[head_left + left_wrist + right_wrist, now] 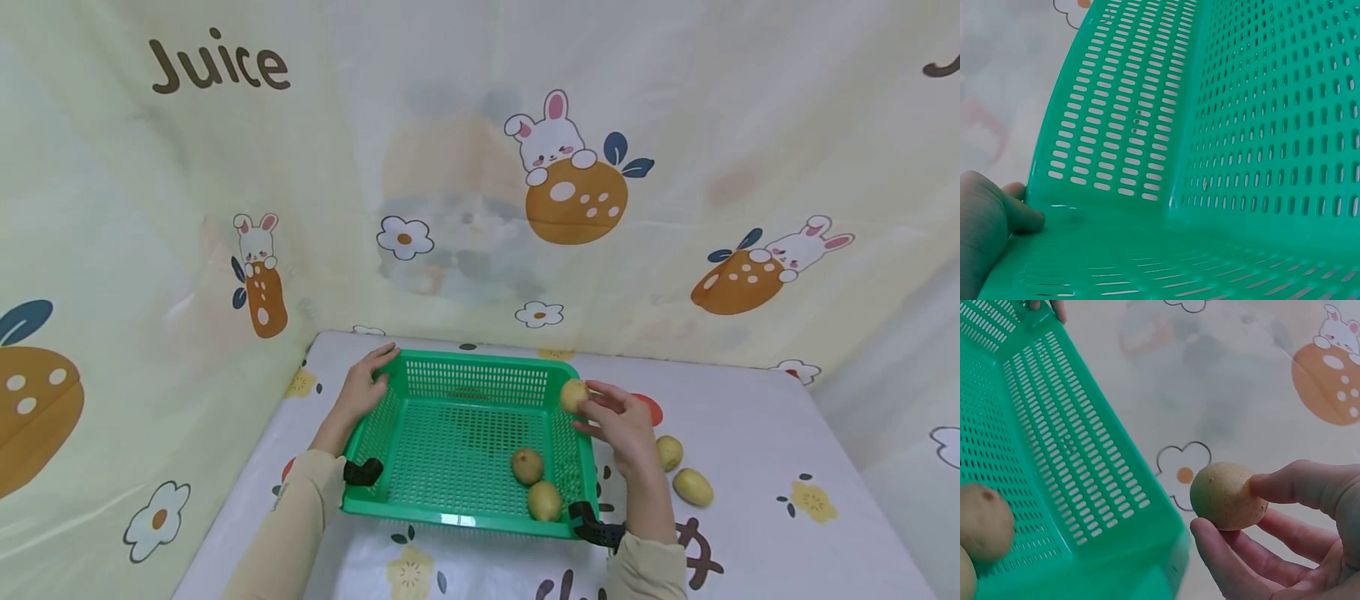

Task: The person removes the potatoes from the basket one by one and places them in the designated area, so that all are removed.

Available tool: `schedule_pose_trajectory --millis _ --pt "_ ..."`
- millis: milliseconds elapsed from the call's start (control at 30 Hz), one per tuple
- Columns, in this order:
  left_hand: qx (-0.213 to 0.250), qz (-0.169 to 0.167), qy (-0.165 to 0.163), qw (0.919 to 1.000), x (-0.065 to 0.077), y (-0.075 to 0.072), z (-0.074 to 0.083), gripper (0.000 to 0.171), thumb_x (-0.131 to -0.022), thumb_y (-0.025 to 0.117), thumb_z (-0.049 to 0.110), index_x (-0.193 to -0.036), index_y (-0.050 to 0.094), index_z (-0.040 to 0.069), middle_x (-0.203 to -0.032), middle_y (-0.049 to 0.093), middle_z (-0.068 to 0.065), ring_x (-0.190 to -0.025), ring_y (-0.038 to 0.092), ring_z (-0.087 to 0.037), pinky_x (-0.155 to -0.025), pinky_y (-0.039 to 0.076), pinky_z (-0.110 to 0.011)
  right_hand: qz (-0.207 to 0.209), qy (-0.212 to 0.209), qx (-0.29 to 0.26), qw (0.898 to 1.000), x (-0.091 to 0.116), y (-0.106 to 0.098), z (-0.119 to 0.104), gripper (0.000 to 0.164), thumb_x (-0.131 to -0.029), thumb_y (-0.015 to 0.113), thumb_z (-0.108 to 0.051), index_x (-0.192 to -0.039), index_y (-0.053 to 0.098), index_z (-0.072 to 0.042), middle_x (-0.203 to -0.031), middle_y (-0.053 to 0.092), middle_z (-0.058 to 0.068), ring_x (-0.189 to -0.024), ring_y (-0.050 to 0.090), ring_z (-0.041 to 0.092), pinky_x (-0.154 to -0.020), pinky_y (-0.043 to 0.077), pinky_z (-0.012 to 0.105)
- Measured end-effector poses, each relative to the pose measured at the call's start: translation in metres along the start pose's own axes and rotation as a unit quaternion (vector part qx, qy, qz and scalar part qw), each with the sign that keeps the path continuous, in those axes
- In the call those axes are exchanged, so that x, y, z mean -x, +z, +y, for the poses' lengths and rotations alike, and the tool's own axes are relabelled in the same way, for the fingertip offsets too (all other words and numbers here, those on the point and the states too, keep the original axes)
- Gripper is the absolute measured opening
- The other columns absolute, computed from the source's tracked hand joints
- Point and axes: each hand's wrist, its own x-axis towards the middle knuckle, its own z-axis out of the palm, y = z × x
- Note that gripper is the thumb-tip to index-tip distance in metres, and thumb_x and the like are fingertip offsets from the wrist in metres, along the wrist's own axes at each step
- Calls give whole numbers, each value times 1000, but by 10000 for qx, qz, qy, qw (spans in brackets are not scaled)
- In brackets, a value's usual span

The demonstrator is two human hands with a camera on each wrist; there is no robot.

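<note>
Being pinched between the thumb and fingers of the right hand [618,421], a small rounded potato [1225,497] with matte, speckled skin is held up near the far right corner of the green plastic basket [457,450]. That grip is parted only to the potato's width. The basket's smooth rim is gripped at its far left corner by the left hand [362,385]. Base and walls are pierced with rows of rounded slots. Inside, near the right end, a browner, dull potato [527,466] and a paler, rounder potato [545,502] are seated together. On the cloth-covered counter [757,475], two yellowish, oval potatoes [693,487] are laid to the basket's right. Behind, creased printed sheeting [465,67] is hung.
</note>
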Motion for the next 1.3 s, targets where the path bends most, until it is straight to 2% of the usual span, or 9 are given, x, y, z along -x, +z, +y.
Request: schedule_pose_trajectory --millis 167,267,400,567,733,833,933,1067,1300 --pt "-18 10 19 10000 2 1 -1 53 -89 48 -12 -140 54 0 -150 46 -14 -140 36 -36 -79 40 -41 267 -141 -72 9995 7 -17 2 49 -93 64 -2 -139 51 6 -116 60 13 -81 69 7 -75 57 31" --pt "-39 -2 23 10000 3 1 -1 53 -89 47 -11 -140 53 0 -150 45 -15 -140 36 -37 -75 40 -41 462 -51 -12 9989 11 -30 2 51 -93 65 -4 -141 50 5 -117 59 9 -82 68 6 -76 56 28" --pt "-49 -63 -80 9999 4 0 -1 53 -90 46 -11 -141 53 1 -151 44 -14 -141 35 -35 -83 40 -43 750 143 8 9971 15 -51 8 53 -93 66 -7 -142 49 3 -116 58 3 -85 66 4 -78 56 29" --pt "-49 -77 -58 9999 3 -1 1 53 -90 45 -11 -141 52 0 -151 44 -15 -141 35 -36 -87 38 -45 1174 429 -194 9920 22 -84 23 57 -92 67 -8 -145 46 0 -98 62 -11 -81 67 3 -77 56 29" --pt "-62 -88 -53 9999 2 -1 3 52 -90 46 -11 -141 52 0 -151 44 -15 -141 35 -37 -88 38 -46 1671 845 -437 9813 31 -120 46 56 -92 67 -7 -144 48 -4 -81 64 -17 -76 69 4 -74 57 28" --pt "-80 -91 -73 9999 2 -1 2 52 -91 46 -10 -141 53 1 -151 44 -15 -141 35 -36 -87 38 -45 2023 1115 -677 9706 35 -139 59 47 -90 68 -5 -136 55 -10 -76 64 -17 -72 70 4 -73 57 30" --pt "-70 -86 -77 9999 1 -1 2 53 -90 46 -11 -141 53 1 -151 44 -14 -141 35 -36 -85 38 -44 2271 1209 -790 9631 39 -157 70 35 -89 68 -4 -122 61 -16 -74 64 -17 -70 70 4 -73 57 31" --pt "-35 -90 -57 9999 0 -1 2 53 -90 46 -11 -142 52 1 -151 44 -14 -141 35 -36 -83 39 -44 2416 1372 -966 9558 43 -173 81 25 -90 67 -3 -103 63 -25 -71 66 -16 -68 69 4 -73 57 32" --pt "-4 -91 1 10000 0 -1 2 53 -89 47 -11 -141 53 0 -151 44 -14 -141 35 -36 -84 38 -44 2494 1593 -1166 9481 50 -187 97 35 -89 68 -3 -76 65 -35 -69 66 -16 -67 69 5 -73 57 32"
